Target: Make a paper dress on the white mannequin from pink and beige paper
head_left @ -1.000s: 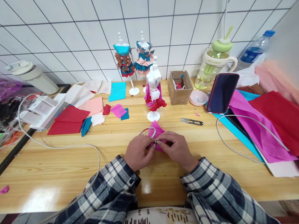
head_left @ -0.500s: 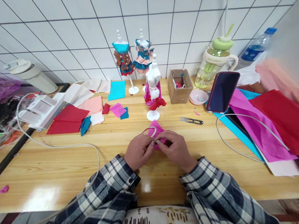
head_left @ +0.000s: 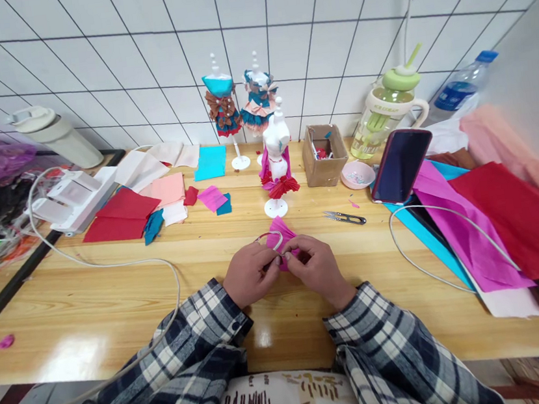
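Note:
In the head view, a piece of magenta pleated cloth [head_left: 282, 228] fans out beyond my fingertips and shows a little beneath them. My left hand [head_left: 252, 271] is closed in a pinch on its gathered part. My right hand [head_left: 321, 269] pinches right beside it, the thumbs and forefingers almost meeting. Whatever tiny item lies between the fingertips is too small to make out. A thin white loop [head_left: 278, 239] curves over the cloth by my left fingers. Just beyond stands a small white mannequin [head_left: 275, 137] with a red ruffle [head_left: 284, 187] at its hips.
Two dressed mannequins stand behind, one in a turquoise top [head_left: 218, 85]. Thread snips [head_left: 345, 217], a cardboard box [head_left: 326, 165], a pink bowl [head_left: 358, 175] and a phone [head_left: 403, 166] are rightward. Red cloth [head_left: 121, 215] and a white cable [head_left: 124, 264] lie left.
My fingertips have shifted very slightly to the right and part a little more at the pinch. The cloth and everything around it stay put.

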`<action>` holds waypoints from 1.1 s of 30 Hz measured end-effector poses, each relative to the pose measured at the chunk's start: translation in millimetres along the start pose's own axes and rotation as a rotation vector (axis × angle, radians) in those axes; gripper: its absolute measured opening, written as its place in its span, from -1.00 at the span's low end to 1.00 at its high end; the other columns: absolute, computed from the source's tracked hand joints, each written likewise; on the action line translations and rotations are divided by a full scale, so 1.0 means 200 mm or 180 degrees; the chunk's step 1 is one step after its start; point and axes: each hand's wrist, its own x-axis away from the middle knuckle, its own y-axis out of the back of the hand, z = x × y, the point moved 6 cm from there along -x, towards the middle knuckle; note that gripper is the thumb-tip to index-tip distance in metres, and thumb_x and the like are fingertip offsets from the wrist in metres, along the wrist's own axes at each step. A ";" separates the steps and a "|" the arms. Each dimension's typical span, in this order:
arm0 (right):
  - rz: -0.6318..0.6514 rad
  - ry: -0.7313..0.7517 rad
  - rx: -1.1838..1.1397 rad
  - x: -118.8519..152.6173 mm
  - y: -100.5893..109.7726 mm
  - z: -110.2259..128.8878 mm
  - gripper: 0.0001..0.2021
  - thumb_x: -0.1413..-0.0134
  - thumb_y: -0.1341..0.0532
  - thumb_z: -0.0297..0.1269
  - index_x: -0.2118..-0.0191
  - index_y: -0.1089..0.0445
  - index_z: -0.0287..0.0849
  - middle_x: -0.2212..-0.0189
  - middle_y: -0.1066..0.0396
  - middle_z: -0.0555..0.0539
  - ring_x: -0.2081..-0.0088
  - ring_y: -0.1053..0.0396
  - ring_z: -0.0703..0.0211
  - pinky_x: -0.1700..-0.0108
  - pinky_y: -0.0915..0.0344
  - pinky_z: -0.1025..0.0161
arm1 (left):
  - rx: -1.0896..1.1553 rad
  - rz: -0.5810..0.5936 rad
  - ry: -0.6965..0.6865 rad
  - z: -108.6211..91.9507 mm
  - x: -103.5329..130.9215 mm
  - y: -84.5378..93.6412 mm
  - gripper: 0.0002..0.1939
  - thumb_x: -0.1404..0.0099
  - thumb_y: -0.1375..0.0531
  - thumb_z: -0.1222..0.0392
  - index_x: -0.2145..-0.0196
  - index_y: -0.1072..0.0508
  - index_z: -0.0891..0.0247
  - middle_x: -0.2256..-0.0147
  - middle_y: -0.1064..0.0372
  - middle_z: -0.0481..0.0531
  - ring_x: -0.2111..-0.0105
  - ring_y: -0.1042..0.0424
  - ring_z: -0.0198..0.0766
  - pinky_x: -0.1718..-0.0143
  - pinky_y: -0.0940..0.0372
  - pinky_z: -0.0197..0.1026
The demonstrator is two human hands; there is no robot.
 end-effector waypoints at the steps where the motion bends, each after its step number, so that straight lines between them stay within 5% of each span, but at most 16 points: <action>1: -0.0001 0.0005 0.0019 0.00 0.00 0.00 -0.91 0.00 -0.19 -0.39 0.41 -0.46 -0.14 0.47 -0.45 0.01 0.47 -0.31 0.25 0.40 -0.27 0.31 | -0.0023 -0.0010 -0.0038 -0.01 0.00 0.00 -0.76 -0.33 0.01 0.26 0.31 -0.45 0.25 0.45 -0.42 0.04 0.40 -0.36 -0.22 0.34 -0.24 -0.19; 12: 0.0329 -0.0563 -0.0965 0.01 -0.04 -0.07 -0.83 -0.10 -0.17 -0.22 0.32 -0.47 -0.17 0.40 -0.46 -0.03 0.62 -0.34 0.31 0.60 -0.28 0.34 | -0.0017 -0.0069 0.0110 0.02 0.01 0.01 -0.76 -0.35 0.01 0.25 0.31 -0.46 0.24 0.45 -0.42 0.04 0.37 -0.39 -0.22 0.30 -0.26 -0.20; 18: 0.0191 -0.0168 -0.0470 0.00 -0.01 -0.02 -0.91 0.01 -0.26 -0.32 0.35 -0.51 -0.15 0.41 -0.50 -0.04 0.45 -0.39 0.25 0.43 -0.34 0.33 | -0.0069 -0.0140 0.0044 0.02 0.01 0.01 -0.75 -0.34 0.00 0.25 0.33 -0.46 0.25 0.47 -0.41 0.03 0.42 -0.36 -0.23 0.38 -0.23 -0.22; 26: 0.0162 -0.0084 -0.0191 -0.01 -0.02 -0.01 -0.85 0.12 -0.14 -0.47 0.47 -0.46 -0.15 0.49 -0.47 0.00 0.43 -0.37 0.23 0.37 -0.32 0.33 | -0.0081 -0.0024 -0.0235 -0.02 0.01 -0.01 -0.78 -0.29 -0.01 0.29 0.27 -0.46 0.25 0.41 -0.45 0.05 0.37 -0.41 -0.21 0.33 -0.26 -0.18; 33: 0.0270 -0.0511 -0.0752 0.00 -0.03 -0.06 -0.87 0.02 -0.16 -0.35 0.40 -0.48 -0.16 0.45 -0.47 0.00 0.57 -0.33 0.31 0.55 -0.29 0.37 | -0.0042 -0.0122 -0.0157 0.00 0.01 0.00 -0.78 -0.31 -0.01 0.30 0.29 -0.46 0.24 0.43 -0.45 0.04 0.41 -0.38 -0.23 0.35 -0.25 -0.20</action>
